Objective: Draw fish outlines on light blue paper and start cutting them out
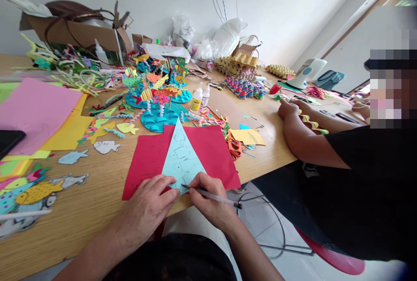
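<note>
A light blue paper triangle (pixel 185 158) lies on red paper (pixel 211 146) at the table's front edge. Several fish outlines are drawn on it in dark lines. My left hand (pixel 152 203) presses on the triangle's lower left corner and the red paper, its fingers resting flat and a little spread. In my right hand (pixel 210 198) is a clear pen (pixel 218 197), its tip touching the lower part of the triangle. Dark marks also show on the red paper's left side.
Paper fish cutouts (pixel 39 192) and pink paper (pixel 39 111) lie at left. Behind the red paper stand blue bases with fish (pixel 158 118) and glue bottles (pixel 196 98). Orange scissors (pixel 235 147) lie to the right. Another person's arm (pixel 306 137) rests on the table farther right.
</note>
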`<action>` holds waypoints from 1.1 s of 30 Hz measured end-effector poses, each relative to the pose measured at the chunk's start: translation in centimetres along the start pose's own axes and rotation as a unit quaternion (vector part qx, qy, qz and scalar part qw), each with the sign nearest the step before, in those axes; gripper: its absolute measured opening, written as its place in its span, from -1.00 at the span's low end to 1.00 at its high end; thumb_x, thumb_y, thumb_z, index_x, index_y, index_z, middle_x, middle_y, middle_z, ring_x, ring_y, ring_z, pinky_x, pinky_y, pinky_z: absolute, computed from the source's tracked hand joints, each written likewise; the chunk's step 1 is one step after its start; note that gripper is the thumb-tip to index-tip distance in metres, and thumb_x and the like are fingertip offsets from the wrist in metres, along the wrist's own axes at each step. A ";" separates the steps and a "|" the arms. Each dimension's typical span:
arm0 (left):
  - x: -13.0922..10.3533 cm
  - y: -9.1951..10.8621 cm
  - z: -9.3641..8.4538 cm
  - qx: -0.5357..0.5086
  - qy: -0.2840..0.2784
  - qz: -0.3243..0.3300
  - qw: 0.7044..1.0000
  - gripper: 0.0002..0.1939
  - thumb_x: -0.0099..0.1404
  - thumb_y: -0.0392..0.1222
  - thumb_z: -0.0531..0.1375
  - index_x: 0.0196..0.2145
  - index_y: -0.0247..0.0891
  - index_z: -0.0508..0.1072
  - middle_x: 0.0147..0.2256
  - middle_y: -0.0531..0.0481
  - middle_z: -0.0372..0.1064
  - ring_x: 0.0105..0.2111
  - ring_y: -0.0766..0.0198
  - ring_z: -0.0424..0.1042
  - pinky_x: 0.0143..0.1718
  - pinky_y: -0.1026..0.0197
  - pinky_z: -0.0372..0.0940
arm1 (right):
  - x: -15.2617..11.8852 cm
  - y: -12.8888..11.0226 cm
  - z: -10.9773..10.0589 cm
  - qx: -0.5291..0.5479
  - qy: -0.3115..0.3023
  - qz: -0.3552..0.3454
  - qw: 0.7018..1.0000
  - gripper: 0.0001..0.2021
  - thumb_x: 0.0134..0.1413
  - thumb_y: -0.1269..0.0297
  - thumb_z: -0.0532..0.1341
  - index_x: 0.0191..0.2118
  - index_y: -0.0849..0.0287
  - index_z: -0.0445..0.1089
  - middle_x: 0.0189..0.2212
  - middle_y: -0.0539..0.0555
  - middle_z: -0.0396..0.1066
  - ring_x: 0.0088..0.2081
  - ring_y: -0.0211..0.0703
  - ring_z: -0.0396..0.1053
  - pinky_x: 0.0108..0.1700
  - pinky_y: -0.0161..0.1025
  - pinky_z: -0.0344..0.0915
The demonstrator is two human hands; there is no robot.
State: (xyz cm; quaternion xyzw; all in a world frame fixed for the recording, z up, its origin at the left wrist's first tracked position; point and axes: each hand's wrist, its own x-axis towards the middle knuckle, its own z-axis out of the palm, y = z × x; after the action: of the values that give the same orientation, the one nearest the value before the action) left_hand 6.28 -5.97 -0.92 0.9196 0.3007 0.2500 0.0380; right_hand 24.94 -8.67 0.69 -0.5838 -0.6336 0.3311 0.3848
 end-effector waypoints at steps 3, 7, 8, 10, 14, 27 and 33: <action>0.0 0.0 0.0 -0.003 0.000 0.001 1.000 -0.73 0.31 -0.39 -0.03 -0.20 -0.20 0.42 -0.14 -0.08 0.35 -0.13 0.14 0.33 -0.20 0.09 0.29 | 0.0 0.1 0.0 -0.011 0.009 -0.006 1.000 -0.92 -0.12 0.45 0.09 -0.51 0.17 0.28 -0.67 -0.11 0.22 -0.63 -0.37 0.13 -0.58 -0.43 0.03; 0.0 0.0 0.0 -0.005 0.004 0.000 1.000 -0.73 0.32 -0.40 -0.04 -0.21 -0.21 0.41 -0.14 -0.08 0.34 -0.13 0.13 0.32 -0.20 0.09 0.28 | 0.1 0.0 -0.1 -0.008 0.002 -0.003 1.000 -0.92 -0.12 0.45 0.09 -0.50 0.17 0.29 -0.67 -0.11 0.20 -0.63 -0.37 0.12 -0.59 -0.44 0.02; 0.0 0.0 0.0 -0.006 0.003 0.000 1.000 -0.74 0.31 -0.40 -0.03 -0.21 -0.20 0.41 -0.14 -0.08 0.34 -0.13 0.13 0.32 -0.20 0.09 0.28 | 0.1 0.0 -0.1 -0.006 0.001 -0.001 1.000 -0.92 -0.12 0.45 0.09 -0.50 0.17 0.28 -0.68 -0.11 0.20 -0.63 -0.37 0.12 -0.59 -0.44 0.02; 0.0 0.0 0.0 -0.005 0.001 -0.001 1.000 -0.74 0.30 -0.41 -0.02 -0.20 -0.20 0.40 -0.13 -0.07 0.33 -0.12 0.13 0.32 -0.20 0.09 0.28 | 0.0 -0.1 -0.1 -0.005 0.004 -0.003 1.000 -0.92 -0.12 0.45 0.09 -0.51 0.18 0.28 -0.67 -0.11 0.21 -0.63 -0.37 0.12 -0.58 -0.44 0.03; 0.0 0.1 0.0 -0.003 0.002 -0.001 1.000 -0.74 0.28 -0.42 -0.01 -0.21 -0.20 0.40 -0.13 -0.07 0.33 -0.13 0.14 0.32 -0.19 0.10 0.27 | 0.0 -0.2 -0.1 -0.007 0.004 -0.005 1.000 -0.93 -0.13 0.44 0.09 -0.51 0.18 0.29 -0.67 -0.10 0.21 -0.63 -0.37 0.12 -0.58 -0.43 0.03; 0.0 0.0 0.0 -0.009 -0.002 -0.006 1.000 -0.73 0.27 -0.42 0.00 -0.19 -0.18 0.41 -0.13 -0.07 0.34 -0.12 0.13 0.32 -0.19 0.11 0.26 | 0.1 0.0 0.0 0.004 0.012 -0.005 1.000 -0.93 -0.13 0.45 0.09 -0.51 0.18 0.28 -0.67 -0.11 0.20 -0.63 -0.38 0.11 -0.59 -0.45 0.02; -0.1 -0.1 0.0 -0.007 -0.009 -0.002 1.000 -0.74 0.27 -0.42 0.01 -0.19 -0.18 0.40 -0.13 -0.06 0.34 -0.12 0.14 0.31 -0.18 0.11 0.26 | 0.2 0.0 0.0 0.004 0.010 -0.003 1.000 -0.94 -0.13 0.44 0.09 -0.52 0.18 0.27 -0.67 -0.11 0.20 -0.63 -0.38 0.11 -0.59 -0.45 0.02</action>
State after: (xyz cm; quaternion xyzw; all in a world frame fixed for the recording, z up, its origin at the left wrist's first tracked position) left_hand 6.18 -5.95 -0.93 0.9211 0.3003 0.2432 0.0476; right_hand 24.91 -8.48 0.74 -0.5836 -0.6299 0.3268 0.3946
